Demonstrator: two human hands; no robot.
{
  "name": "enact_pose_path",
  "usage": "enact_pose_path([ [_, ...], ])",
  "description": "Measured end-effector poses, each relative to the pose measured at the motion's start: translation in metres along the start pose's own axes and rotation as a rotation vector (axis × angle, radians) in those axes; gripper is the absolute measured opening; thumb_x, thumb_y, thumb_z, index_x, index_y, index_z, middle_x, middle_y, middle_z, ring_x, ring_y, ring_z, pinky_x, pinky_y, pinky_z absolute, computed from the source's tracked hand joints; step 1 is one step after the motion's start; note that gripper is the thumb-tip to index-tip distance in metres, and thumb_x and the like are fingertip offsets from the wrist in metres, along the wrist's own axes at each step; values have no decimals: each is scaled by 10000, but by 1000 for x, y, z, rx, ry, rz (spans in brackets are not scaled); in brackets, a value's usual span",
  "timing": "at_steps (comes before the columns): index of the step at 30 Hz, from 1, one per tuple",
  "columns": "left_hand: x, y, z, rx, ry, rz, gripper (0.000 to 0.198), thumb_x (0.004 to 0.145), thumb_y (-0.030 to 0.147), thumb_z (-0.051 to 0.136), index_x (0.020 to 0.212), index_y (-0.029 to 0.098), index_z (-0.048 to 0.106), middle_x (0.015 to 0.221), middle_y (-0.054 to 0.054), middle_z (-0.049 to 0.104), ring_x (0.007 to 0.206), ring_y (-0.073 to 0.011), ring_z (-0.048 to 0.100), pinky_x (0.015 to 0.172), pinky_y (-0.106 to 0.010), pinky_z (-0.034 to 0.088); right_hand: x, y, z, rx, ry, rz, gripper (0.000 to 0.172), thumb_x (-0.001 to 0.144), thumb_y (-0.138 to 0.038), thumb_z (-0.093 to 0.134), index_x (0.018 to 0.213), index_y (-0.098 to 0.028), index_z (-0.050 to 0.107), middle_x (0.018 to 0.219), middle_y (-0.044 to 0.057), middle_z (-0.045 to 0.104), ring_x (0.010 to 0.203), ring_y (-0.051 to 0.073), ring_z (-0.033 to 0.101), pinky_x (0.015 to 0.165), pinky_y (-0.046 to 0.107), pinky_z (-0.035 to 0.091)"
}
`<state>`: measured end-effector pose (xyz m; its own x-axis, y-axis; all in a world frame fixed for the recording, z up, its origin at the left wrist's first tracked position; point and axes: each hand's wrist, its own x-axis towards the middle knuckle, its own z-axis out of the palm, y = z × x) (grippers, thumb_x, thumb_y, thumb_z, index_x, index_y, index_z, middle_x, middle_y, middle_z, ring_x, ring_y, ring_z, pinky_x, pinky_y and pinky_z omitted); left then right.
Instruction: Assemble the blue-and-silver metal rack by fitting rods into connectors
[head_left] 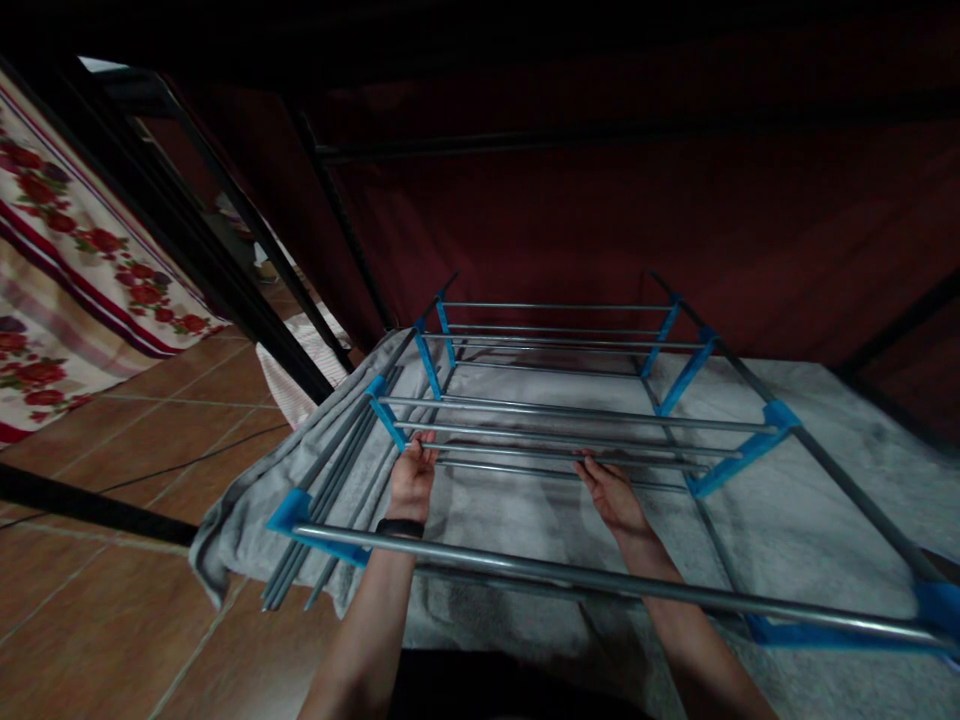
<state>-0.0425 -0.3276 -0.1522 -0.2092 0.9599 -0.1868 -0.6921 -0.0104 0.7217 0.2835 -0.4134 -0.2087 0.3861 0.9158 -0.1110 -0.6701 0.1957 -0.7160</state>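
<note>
A rack of grey metal tubes joined by blue plastic connectors lies across a grey blanket. Both my forearms reach under its nearest crossbar. My left hand, with a dark band at the wrist, has its fingers closed around the left end of a thin metal tube, close to a blue connector. Farther right along the tube, my right hand pinches it between thumb and fingers. More parallel tubes run just above and below it.
Several loose tubes lie along the rack's left side, past the blanket's edge. Black metal posts stand at the left, with a floral cloth beyond. A dark red curtain hangs behind. Brown floor tiles show at lower left.
</note>
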Motion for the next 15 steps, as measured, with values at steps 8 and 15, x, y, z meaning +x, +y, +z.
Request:
enact_pose_path([
  [8, 9, 11, 3, 38, 83, -110, 102, 881, 119, 640, 831, 189, 694, 856, -10, 741, 998, -135, 709, 939, -209, 567, -12, -18, 14, 6, 22, -38, 124, 676, -296, 872, 728, -329, 764, 882, -82, 783, 969, 180, 740, 922, 324, 604],
  [15, 19, 22, 0, 71, 89, -264, 296, 836, 48, 566, 910, 285, 728, 866, 67, 787, 777, -101, 746, 721, -140, 625, -34, -46, 22, 19, 54, -153, 202, 624, -392, 913, 706, -369, 729, 944, -36, 779, 1027, 241, 727, 949, 430, 611],
])
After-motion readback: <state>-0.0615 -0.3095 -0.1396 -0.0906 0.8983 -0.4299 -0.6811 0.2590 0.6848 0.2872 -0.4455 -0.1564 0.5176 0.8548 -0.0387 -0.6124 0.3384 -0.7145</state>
